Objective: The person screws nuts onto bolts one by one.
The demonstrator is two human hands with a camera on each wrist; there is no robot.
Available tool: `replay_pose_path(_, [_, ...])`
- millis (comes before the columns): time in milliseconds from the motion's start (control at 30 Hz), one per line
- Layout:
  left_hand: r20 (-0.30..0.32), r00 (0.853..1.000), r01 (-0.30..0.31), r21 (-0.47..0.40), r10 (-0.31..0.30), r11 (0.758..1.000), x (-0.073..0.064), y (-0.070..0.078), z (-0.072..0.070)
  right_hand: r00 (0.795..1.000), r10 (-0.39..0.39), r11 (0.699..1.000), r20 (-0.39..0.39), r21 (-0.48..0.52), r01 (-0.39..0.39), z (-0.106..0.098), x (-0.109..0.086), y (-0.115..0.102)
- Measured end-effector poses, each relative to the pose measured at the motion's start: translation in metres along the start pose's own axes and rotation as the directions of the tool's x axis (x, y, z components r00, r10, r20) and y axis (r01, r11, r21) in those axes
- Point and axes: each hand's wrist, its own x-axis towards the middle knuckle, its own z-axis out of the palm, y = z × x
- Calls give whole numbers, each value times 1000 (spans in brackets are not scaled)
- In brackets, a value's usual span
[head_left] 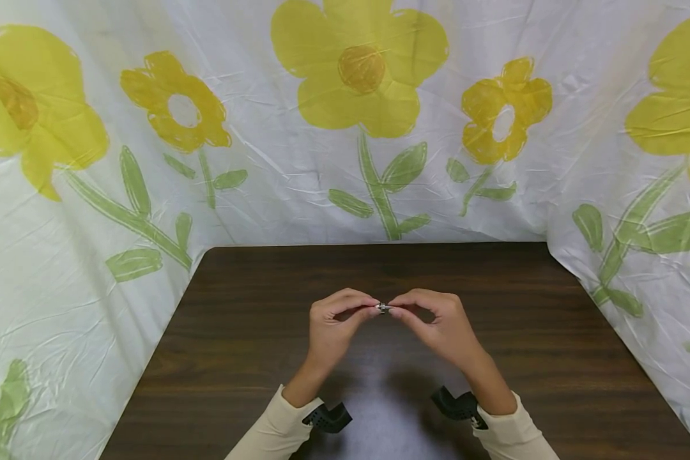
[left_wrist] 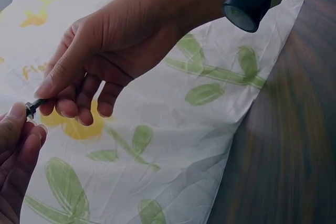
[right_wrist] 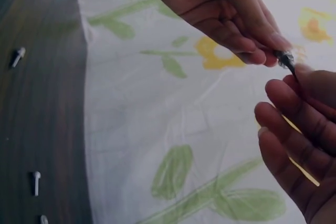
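Observation:
Held between both hands above the table is a small metal bolt (head_left: pixel 383 308) with a thin shank and a wider shiny part. My left hand (head_left: pixel 332 326) pinches it from the left by thumb and forefinger. From the other side, the thumb and forefinger of my right hand (head_left: pixel 439 326) grip it too. In the right wrist view the bolt's shiny part (right_wrist: pixel 285 59) sits by the left fingertips and its dark shank runs to the right ones. Fingertips hide much of it, so whether a separate nut is on it cannot be told.
The dark wooden table (head_left: pixel 241 306) lies under the hands. In the right wrist view, several small bolts, one of them upper (right_wrist: pixel 18 57) and another lower (right_wrist: pixel 36 182), lie on the table. A white flowered cloth (head_left: pixel 253 179) hangs behind and along the sides.

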Motion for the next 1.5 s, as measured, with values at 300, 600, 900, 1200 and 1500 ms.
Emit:
replay_pose_path(300, [71,997,26,-34,-23,999,3,1,-1,998,-34,999,-53,11,34,2,0,-1])
replay_pose_path(600, [139,990,-1,-65,10,998,3,-1,-1,995,-73,997,-65,28,75,7,0,1])
replay_pose_path(900, [134,991,-6,-46,12,999,3,-1,-1,993,-89,996,-71,22,91,7,0,2])
replay_pose_path(1200, [123,990,77,-2,-76,997,8,21,2,990,-121,993,-74,-16,120,8,1,0])
replay_pose_path(1500, [132,975,176,44,-180,983,3,10,1,988,-140,990,-66,-28,138,8,2,-2])
